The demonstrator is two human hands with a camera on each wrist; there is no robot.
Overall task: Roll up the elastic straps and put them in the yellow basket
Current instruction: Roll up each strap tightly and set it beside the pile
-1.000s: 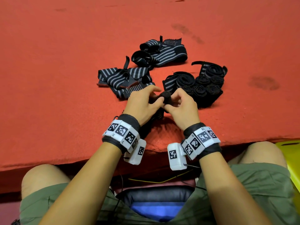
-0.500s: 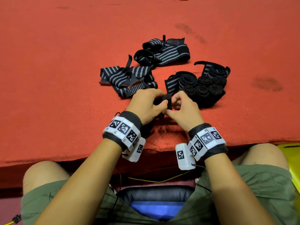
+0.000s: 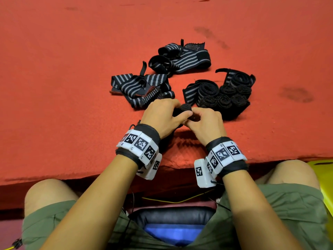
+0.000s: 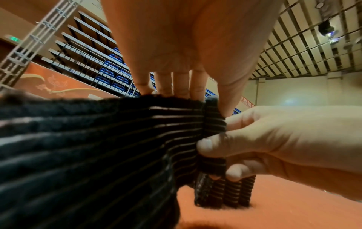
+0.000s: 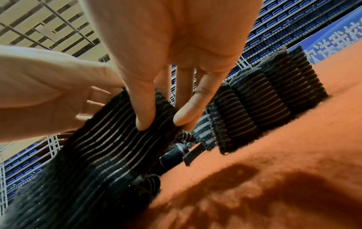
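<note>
Pinching a half-rolled elastic strap (image 3: 185,108) between them, the left hand (image 3: 160,114) and the right hand (image 3: 207,123) meet just above the near edge of the red surface (image 3: 72,87), each grip closed on the same black strap with thin pale stripes. The head view shows only the tight spiral end of the roll poking up between the thumbs; the loose tail drops out of sight under the left wrist. The left wrist view fills that in: the unrolled length (image 4: 88,147) stretches broad and ribbed toward the camera, and the right hand's thumb and curled fingers (image 4: 235,172) clamp the small roll at its end. The right wrist view shows the right thumb and a fingertip (image 5: 182,116) pressed on the roll's ribbed side (the left palm closes in from the other side). Just beyond the hands, a cluster of finished rolls (image 3: 225,98) stands on end on the surface, touching one another; the wrist views show them as ribbed upright cylinders. Two loose heaps of unrolled straps (image 3: 142,87) lie farther left and back. A corner of the yellow basket (image 3: 324,170) shows beside the right knee, below the surface.
</note>
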